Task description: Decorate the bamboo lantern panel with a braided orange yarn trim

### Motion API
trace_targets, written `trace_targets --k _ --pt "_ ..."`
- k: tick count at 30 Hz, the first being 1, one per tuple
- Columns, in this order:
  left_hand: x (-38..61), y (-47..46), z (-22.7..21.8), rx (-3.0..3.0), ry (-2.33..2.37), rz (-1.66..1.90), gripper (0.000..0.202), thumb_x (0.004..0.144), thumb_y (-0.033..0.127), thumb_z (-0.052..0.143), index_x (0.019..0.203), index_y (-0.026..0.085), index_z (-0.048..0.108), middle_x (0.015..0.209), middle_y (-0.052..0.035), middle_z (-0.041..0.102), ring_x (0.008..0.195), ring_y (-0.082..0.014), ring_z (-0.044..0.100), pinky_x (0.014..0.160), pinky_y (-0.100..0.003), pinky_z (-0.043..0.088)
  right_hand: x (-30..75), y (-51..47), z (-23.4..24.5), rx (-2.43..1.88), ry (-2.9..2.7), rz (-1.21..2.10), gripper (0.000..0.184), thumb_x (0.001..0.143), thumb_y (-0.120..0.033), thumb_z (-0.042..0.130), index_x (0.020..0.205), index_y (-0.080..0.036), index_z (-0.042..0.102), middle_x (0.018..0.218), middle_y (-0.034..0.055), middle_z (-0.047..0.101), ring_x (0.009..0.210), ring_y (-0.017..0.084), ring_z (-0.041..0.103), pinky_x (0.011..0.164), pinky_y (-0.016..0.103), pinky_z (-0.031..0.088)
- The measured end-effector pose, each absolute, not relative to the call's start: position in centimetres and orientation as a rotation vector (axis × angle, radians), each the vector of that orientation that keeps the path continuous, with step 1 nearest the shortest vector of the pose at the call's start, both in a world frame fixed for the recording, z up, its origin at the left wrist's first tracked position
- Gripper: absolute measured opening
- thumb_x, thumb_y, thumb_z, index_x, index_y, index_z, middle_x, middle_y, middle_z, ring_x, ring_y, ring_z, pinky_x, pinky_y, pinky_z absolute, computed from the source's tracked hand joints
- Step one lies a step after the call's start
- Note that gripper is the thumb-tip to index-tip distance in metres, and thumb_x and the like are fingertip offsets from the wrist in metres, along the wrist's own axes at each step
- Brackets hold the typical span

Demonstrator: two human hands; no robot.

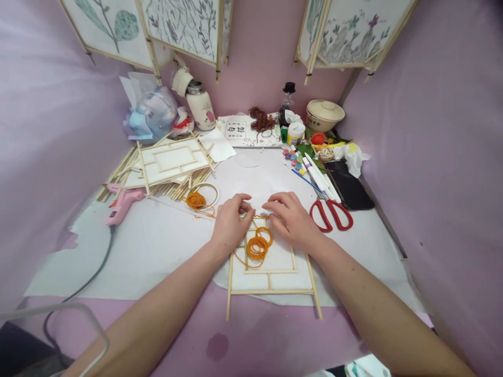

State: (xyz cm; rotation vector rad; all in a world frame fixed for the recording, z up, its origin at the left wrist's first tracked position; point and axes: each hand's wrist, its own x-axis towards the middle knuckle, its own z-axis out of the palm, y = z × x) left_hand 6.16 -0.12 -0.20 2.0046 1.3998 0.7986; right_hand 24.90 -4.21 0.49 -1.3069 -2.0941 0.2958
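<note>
At desk centre: left hand (pixel 230 222), right hand (pixel 291 220), grips clamped on wooden frame (pixel 271 290); booklet (pixel 245 133) behind bears Chinese characters.

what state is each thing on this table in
red-handled metal scissors, shut
white flowered flask, lid flipped open
cream ceramic bowl, lid on
pink plastic glue gun, on its side
light wooden lattice frame, lying flat
orange cord coil, loose on frame
left hand, fingertips on frame
right hand, fingertips on frame
</note>
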Motion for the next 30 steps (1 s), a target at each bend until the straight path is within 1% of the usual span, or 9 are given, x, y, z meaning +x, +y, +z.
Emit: trace_targets --k 5,9,13,16,19,21,24,26,30 --pt "6.1 -0.3 0.1 2.008 1.415 0.846 0.024 0.083 0.02 0.056 0.107 0.022 0.056 0.085 -0.0003 0.069 0.082 -0.0175 0.063 0.08 -0.033 0.047 26.4 -3.6 0.3 -1.36 -1.814 0.229 0.028 0.088 -0.011 0.041 0.1 -0.022 0.064 0.1 0.008 0.061 0.101 0.025 0.053 0.091 0.043 0.044" --pt "6.0 -0.6 0.4 2.033 1.392 0.883 0.021 0.084 0.022 0.055 0.106 0.022 0.057 0.086 -0.0011 0.068 0.084 -0.0183 0.062 0.082 -0.034 0.046 26.9 -3.3 0.2 -1.365 -1.729 0.209 0.026 0.086 -0.01 0.042 0.095 -0.022 0.063 0.095 0.0069 0.064 0.097 0.024 0.056 0.088 0.041 0.044" --pt "5.7 -0.9 0.6 2.086 1.371 1.102 0.016 0.087 0.021 0.05 0.101 0.021 0.057 0.094 -0.0031 0.065 0.089 -0.0177 0.059 0.085 -0.033 0.045 26.8 -3.2 0.1 -1.365 -1.699 0.215 0.026 0.084 -0.01 0.042 0.093 -0.022 0.064 0.094 0.0062 0.065 0.096 0.023 0.057 0.087 0.039 0.045" --pt "5.4 -1.1 0.9 2.145 1.421 1.22 0.011 0.087 0.021 0.051 0.096 0.02 0.057 0.094 -0.0044 0.06 0.09 -0.0188 0.056 0.085 -0.034 0.045 26.9 -3.1 0.1 -1.374 -1.666 0.217 0.025 0.083 -0.01 0.042 0.091 -0.02 0.064 0.092 0.0063 0.065 0.095 0.023 0.058 0.086 0.038 0.045" --pt "5.0 -1.6 1.4 2.277 1.533 1.048 0.007 0.086 0.025 0.055 0.089 0.02 0.06 0.091 -0.0061 0.059 0.093 -0.0231 0.054 0.087 -0.039 0.043 27.0 -3.1 0.0 -1.368 -1.64 0.21 0.025 0.081 -0.01 0.043 0.09 -0.019 0.064 0.091 0.0067 0.066 0.092 0.022 0.058 0.084 0.037 0.045" --pt "4.9 -2.3 1.9 2.385 1.551 0.851 0.011 0.087 0.028 0.056 0.086 0.02 0.064 0.092 -0.0074 0.059 0.094 -0.0255 0.052 0.088 -0.042 0.041 27.2 -3.0 0.0 -1.359 -1.63 0.207 0.025 0.08 -0.01 0.043 0.089 -0.019 0.065 0.09 0.0066 0.066 0.092 0.022 0.059 0.084 0.036 0.045" --pt "4.9 -3.4 2.5 2.487 1.537 0.62 0.017 0.088 0.03 0.056 0.093 0.022 0.069 0.094 -0.0081 0.059 0.093 -0.0264 0.051 0.087 -0.043 0.04 27.4 -2.9 -0.2 -1.347 -1.613 0.193 0.025 0.079 -0.009 0.044 0.088 -0.019 0.065 0.09 0.006 0.066 0.09 0.021 0.059 0.082 0.035 0.045" --pt "5.2 -3.9 2.8 2.511 1.598 0.494 0.02 0.089 0.033 0.055 0.093 0.022 0.071 0.094 -0.0088 0.06 0.094 -0.0272 0.051 0.087 -0.043 0.04 27.5 -2.8 -0.3 -1.34 -1.591 0.176 0.024 0.079 -0.009 0.044 0.086 -0.019 0.065 0.089 0.0052 0.066 0.089 0.02 0.059 0.082 0.034 0.045" --pt "6.3 -4.0 3.1 2.508 1.789 0.339 0.037 0.091 0.047 0.05 0.076 0.02 0.071 0.088 -0.0104 0.06 0.095 -0.0298 0.052 0.082 -0.044 0.039 27.7 -2.8 -0.2 -1.341 -1.535 0.167 0.024 0.078 -0.009 0.044 0.083 -0.02 0.065 0.086 0.0042 0.067 0.086 0.02 0.059 0.08 0.033 0.045"
